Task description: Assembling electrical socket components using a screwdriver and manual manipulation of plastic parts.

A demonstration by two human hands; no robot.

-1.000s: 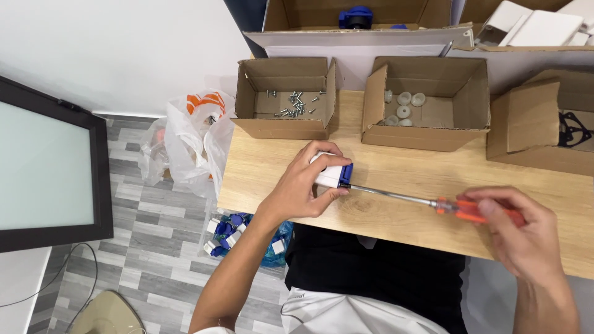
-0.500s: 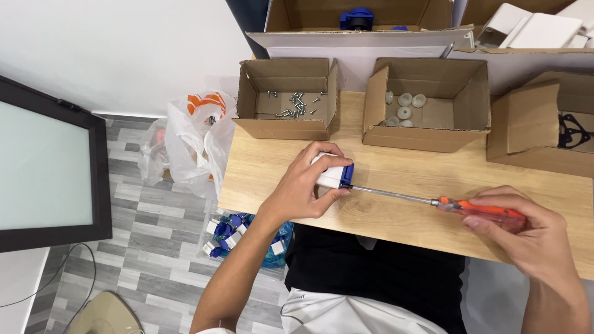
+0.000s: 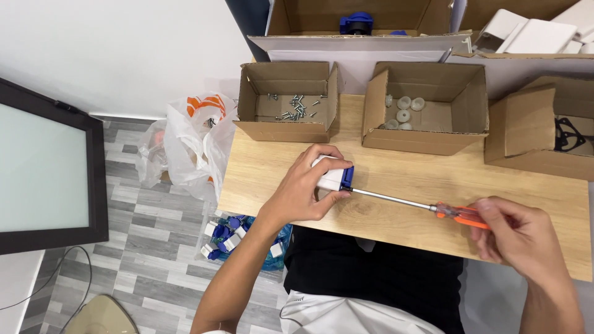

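Note:
My left hand [image 3: 304, 190] grips a small white and blue plastic part [image 3: 335, 178] and holds it down on the wooden table [image 3: 402, 179]. My right hand [image 3: 516, 238] is closed around the orange handle of a screwdriver [image 3: 427, 207]. Its long metal shaft lies nearly flat across the table, and the tip meets the blue end of the part.
Along the table's far edge stand a cardboard box of screws [image 3: 291, 102], a box of white round caps [image 3: 424, 111] and a box with black parts [image 3: 557, 133]. A plastic bag [image 3: 195, 139] and a bin of blue and white parts [image 3: 238, 238] sit on the floor; a monitor [image 3: 43, 167] stands left.
My right hand has shifted slightly along the screwdriver handle. The left hand and the part have stayed in place.

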